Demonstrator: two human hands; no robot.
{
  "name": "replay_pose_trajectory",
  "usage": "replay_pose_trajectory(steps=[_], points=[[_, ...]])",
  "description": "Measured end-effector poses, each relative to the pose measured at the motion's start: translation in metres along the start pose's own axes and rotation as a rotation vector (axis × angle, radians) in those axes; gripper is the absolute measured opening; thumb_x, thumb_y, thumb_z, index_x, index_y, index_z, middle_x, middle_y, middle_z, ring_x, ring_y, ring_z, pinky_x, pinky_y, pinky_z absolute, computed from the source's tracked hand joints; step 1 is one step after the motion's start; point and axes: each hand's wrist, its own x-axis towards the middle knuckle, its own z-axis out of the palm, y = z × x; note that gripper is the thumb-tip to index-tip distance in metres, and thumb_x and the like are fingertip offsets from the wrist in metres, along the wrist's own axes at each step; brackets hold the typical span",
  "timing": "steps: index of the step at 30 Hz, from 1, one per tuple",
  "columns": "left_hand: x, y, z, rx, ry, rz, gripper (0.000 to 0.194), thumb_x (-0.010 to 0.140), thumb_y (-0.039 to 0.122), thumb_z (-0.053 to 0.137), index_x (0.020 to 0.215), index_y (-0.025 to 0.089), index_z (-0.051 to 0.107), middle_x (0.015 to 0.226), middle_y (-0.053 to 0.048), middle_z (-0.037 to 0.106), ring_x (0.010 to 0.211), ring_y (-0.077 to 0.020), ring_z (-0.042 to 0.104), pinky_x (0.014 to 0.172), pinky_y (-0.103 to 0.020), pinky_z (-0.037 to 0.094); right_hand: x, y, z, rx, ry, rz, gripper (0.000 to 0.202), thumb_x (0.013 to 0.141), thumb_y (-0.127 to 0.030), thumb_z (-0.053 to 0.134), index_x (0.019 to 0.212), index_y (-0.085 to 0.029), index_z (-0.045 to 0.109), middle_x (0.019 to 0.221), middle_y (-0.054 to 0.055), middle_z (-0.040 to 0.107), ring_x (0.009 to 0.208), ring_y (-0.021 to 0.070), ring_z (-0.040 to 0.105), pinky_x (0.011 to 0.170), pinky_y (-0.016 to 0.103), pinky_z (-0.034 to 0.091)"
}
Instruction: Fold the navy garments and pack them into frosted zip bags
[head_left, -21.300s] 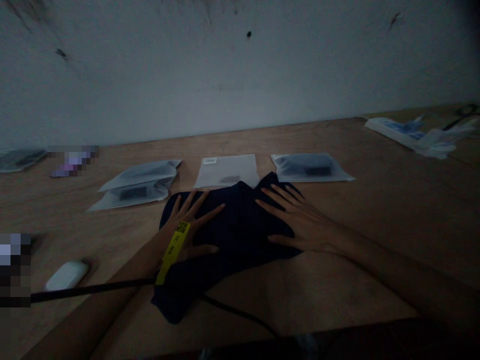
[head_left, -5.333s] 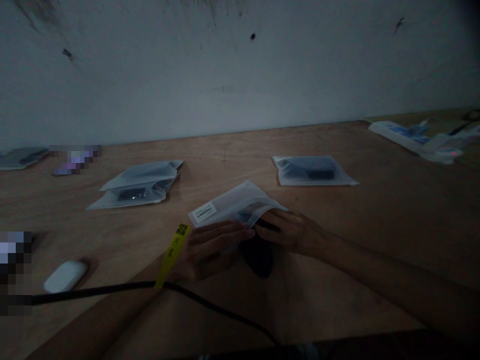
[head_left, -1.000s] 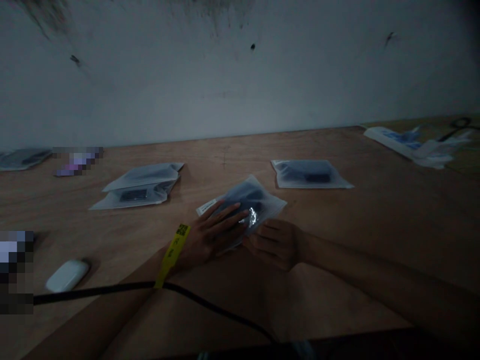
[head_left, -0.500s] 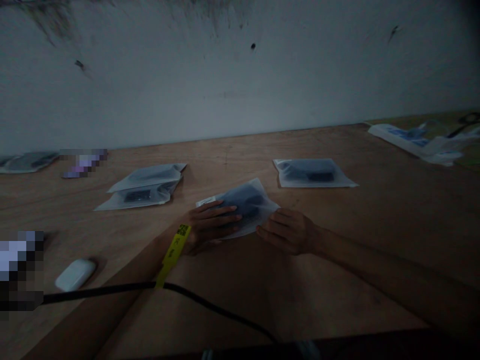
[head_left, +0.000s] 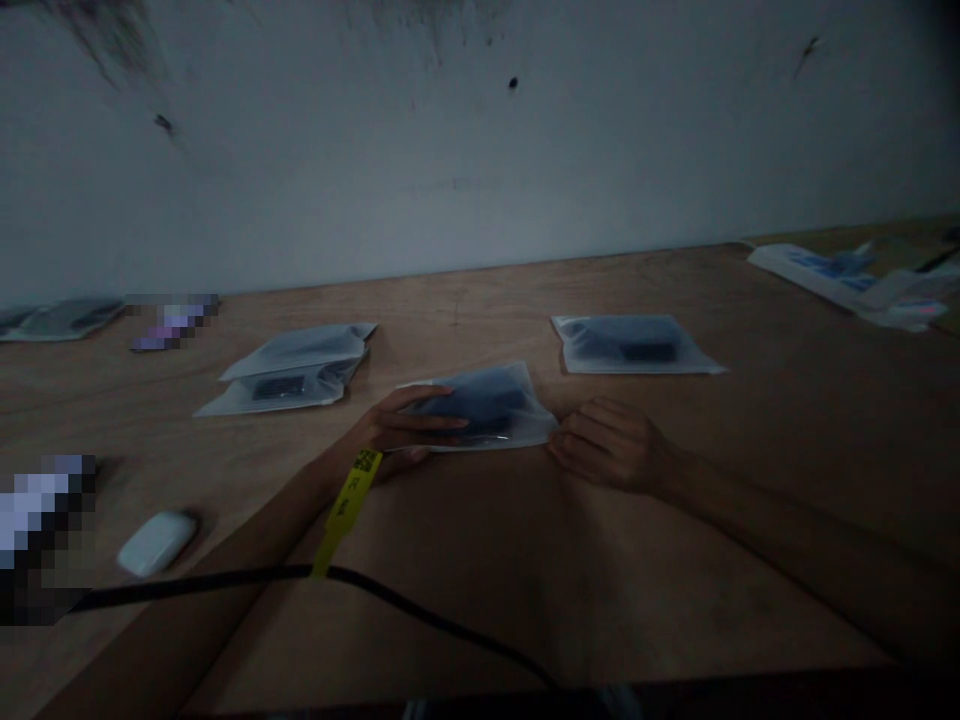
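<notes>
A frosted plastic bag [head_left: 499,395] with something dark inside lies in front of me on the wooden table. My left hand [head_left: 401,425] grips its left end, fingers over the top and the thumb along the near edge. At the bag's right corner, my right hand [head_left: 611,445] is closed with its fingertips pinching the edge. Beyond my right hand lies another frosted bag [head_left: 637,345] with a dark item in it. Two more bags [head_left: 292,375] overlap beyond my left hand.
A white rounded case [head_left: 157,543] rests near my left forearm. A black cable [head_left: 225,578] with a yellow tag [head_left: 349,510] crosses in front of me. More bags [head_left: 64,318] are at far left, white plastic packaging [head_left: 847,285] at far right. A wall [head_left: 450,150] stands behind the table.
The bag has turned, so its near edge now runs nearly level. My right hand has shifted to the right with the corner; the white label at the bag's left end is now mostly covered.
</notes>
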Motion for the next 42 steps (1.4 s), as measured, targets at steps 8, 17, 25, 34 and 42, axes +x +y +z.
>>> replay_pose_trajectory(steps=[8, 17, 25, 34, 42], points=[[-0.004, 0.002, 0.000, -0.026, 0.011, -0.004, 0.052, 0.102, 0.051, 0.033, 0.132, 0.022, 0.062, 0.141, -0.008, 0.059, 0.148, -0.0302, 0.030, 0.121, -0.060, 0.024, 0.000, -0.004, 0.004, 0.013, 0.002, 0.073, 0.009, 0.094, -0.015, 0.058, 0.087, -0.015, 0.064, 0.078, 0.001, 0.066, 0.069, 0.0116, 0.059, 0.061, 0.025, 0.048], [0.005, 0.035, 0.029, 0.441, 0.119, -0.280, 0.057, 0.096, 0.037, 0.054, 0.150, 0.021, 0.041, 0.159, -0.011, 0.034, 0.137, -0.0338, 0.047, 0.115, -0.050, 0.041, 0.013, -0.015, 0.000, 0.246, -0.069, 0.147, 0.023, 0.103, -0.016, 0.042, 0.090, -0.015, 0.061, 0.074, 0.000, 0.065, 0.064, 0.0098, 0.059, 0.062, 0.023, 0.051], [0.013, 0.034, 0.029, 0.700, 0.019, -0.269, 0.058, 0.099, 0.011, 0.036, 0.156, 0.018, 0.027, 0.159, -0.010, 0.035, 0.147, -0.0315, 0.031, 0.117, -0.054, 0.037, 0.016, -0.022, 0.000, 0.341, -0.109, 0.105, 0.027, 0.105, -0.020, 0.035, 0.097, -0.015, 0.061, 0.077, 0.001, 0.067, 0.065, 0.0098, 0.060, 0.060, 0.022, 0.052], [0.002, 0.021, 0.017, 0.881, 0.194, -0.168, 0.056, 0.103, 0.009, 0.037, 0.155, 0.026, 0.028, 0.151, -0.001, 0.047, 0.141, -0.0249, 0.044, 0.115, -0.048, 0.039, 0.006, -0.022, 0.008, 0.268, -0.108, -0.019, 0.015, 0.093, -0.021, 0.055, 0.103, -0.016, 0.063, 0.092, 0.005, 0.069, 0.076, 0.0147, 0.064, 0.065, 0.028, 0.054], [-0.038, -0.030, -0.028, 1.031, 0.677, -0.352, 0.045, 0.102, 0.024, 0.037, 0.145, 0.024, 0.048, 0.149, -0.005, 0.051, 0.138, -0.0253, 0.046, 0.114, -0.049, 0.034, -0.002, -0.020, 0.012, 0.251, -0.140, 0.042, 0.019, 0.093, -0.020, 0.054, 0.110, -0.017, 0.062, 0.094, 0.004, 0.070, 0.076, 0.0141, 0.064, 0.066, 0.027, 0.054]])
